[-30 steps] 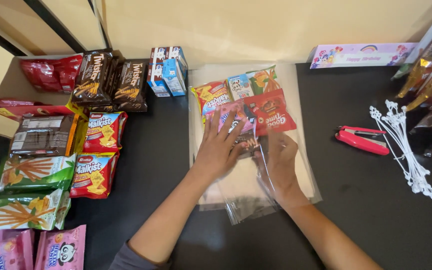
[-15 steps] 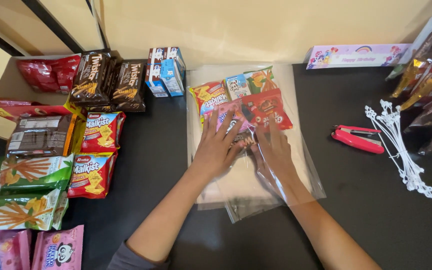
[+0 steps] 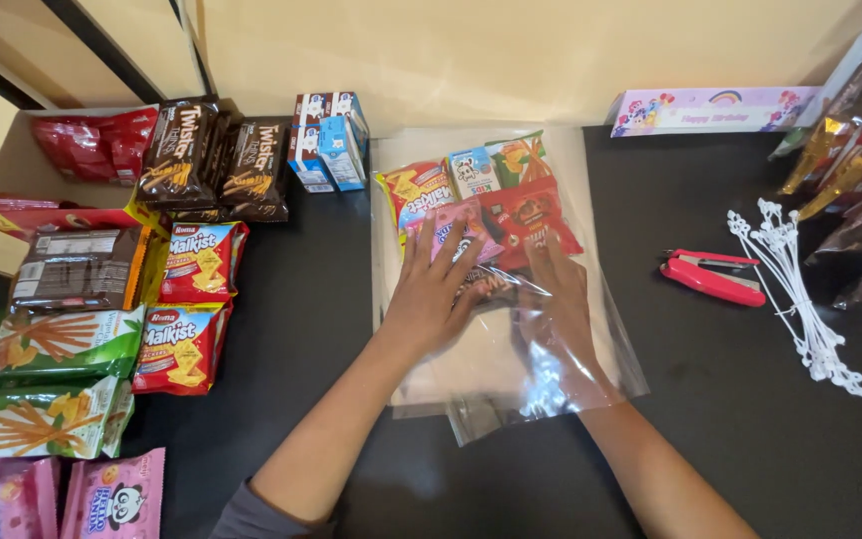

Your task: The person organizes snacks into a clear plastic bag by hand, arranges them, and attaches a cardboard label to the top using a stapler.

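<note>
- Black tabletop (image 3: 750,419) is stretching out under a pale yellow wall, and snacks are lying all over its left side.
- Dead centre, a clear plastic bag (image 3: 590,374) is lying flat on the table, its open mouth facing the person.
- Inside the bag's far end a cluster of snack packs (image 3: 481,205) is sitting: a yellow-and-red cracker pack, a small blue-and-white carton, a green stick-snack pack, a pink pack, a red pack and a dark brown one.
- The left hand (image 3: 436,289) is pressing down flat, fingers spread apart, on top of the pink and brown packs; it is clamping nothing.
- The right hand (image 3: 556,304) is reaching in through the bag's mouth, the film draped over the wrist, fingers out straight against the red pack, not closed on it.
- To the right, a red stapler (image 3: 712,277) is lying just beside a bundle of white twist ties (image 3: 800,299).
- Over on the left, red cracker packs (image 3: 191,299), green stick-snack packs (image 3: 51,379), brown wafer packs (image 3: 216,160) and blue-and-white cartons (image 3: 331,140) are waiting in rows.
</note>
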